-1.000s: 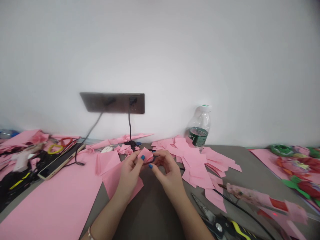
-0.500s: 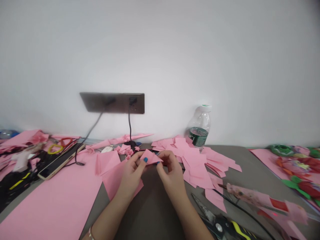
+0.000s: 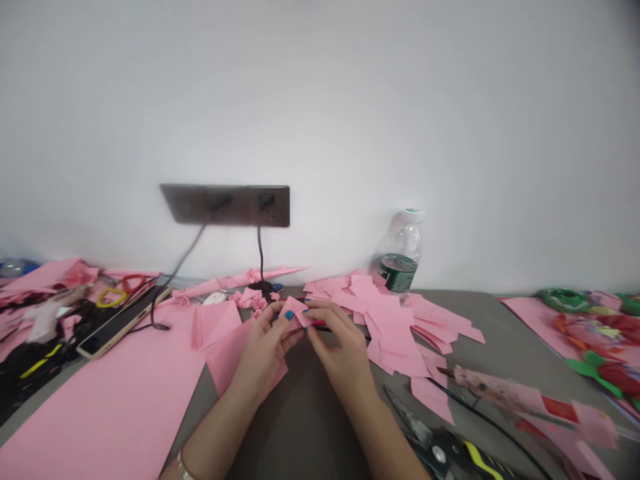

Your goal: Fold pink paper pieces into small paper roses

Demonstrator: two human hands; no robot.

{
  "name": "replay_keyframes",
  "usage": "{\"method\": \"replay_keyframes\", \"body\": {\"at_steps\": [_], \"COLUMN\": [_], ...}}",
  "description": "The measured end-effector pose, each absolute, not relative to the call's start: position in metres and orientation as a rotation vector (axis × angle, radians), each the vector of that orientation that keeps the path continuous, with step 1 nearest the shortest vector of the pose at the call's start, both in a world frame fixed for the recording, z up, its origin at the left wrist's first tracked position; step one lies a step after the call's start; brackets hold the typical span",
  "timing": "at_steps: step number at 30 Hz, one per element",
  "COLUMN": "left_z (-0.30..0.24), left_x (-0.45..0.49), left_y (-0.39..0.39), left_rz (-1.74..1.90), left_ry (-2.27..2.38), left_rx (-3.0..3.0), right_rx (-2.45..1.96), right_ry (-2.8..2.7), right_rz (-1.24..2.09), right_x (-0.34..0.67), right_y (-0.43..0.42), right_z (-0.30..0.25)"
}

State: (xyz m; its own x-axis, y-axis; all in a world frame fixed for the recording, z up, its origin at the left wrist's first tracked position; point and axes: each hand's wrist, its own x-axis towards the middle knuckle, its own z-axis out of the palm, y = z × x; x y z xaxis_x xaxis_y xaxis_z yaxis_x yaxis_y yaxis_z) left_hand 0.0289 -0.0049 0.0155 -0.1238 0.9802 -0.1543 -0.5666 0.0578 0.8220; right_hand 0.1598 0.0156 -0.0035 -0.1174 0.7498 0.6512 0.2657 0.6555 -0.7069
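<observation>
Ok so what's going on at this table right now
A person is working a small piece of pink paper with both hands. The left hand pinches it, and the right hand has its fingertips at its edge. Loose pink slips lie beyond the right hand, near an upright bottle. Scissors lie beside the right forearm.

The paper point(image 3: 296, 305) is pink, the fingernails point(image 3: 289, 315) bright blue. The table point(image 3: 310, 420) is grey, the wall point(image 3: 400, 100) white. The bottle point(image 3: 409, 239) has a white cap point(image 3: 412, 215) and green label point(image 3: 397, 271).
</observation>
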Motion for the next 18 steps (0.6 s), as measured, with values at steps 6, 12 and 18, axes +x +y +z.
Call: {"method": "replay_keyframes", "body": {"at_steps": [6, 12, 18], "left_z": [0.015, 0.0118, 0.0092], "left_x": [0.0275, 0.0254, 0.0242], "left_y": [-0.0031, -0.0018, -0.0032], "left_rz": [1.511, 1.501, 1.433], "left_ry": [0.92, 0.939, 0.99], "left_rx": [0.555, 0.619, 0.815], "right_rx": [-0.777, -0.738, -0.83], "right_ry": [-1.738, -1.634, -1.373], "right_rz": [0.511, 0.629, 0.822], "right_x": [0.1607, 0.1595, 0.1582], "right_y": [0.0178, 0.0144, 0.0173], "right_z": [-0.0071, -0.0008, -0.0046]}}
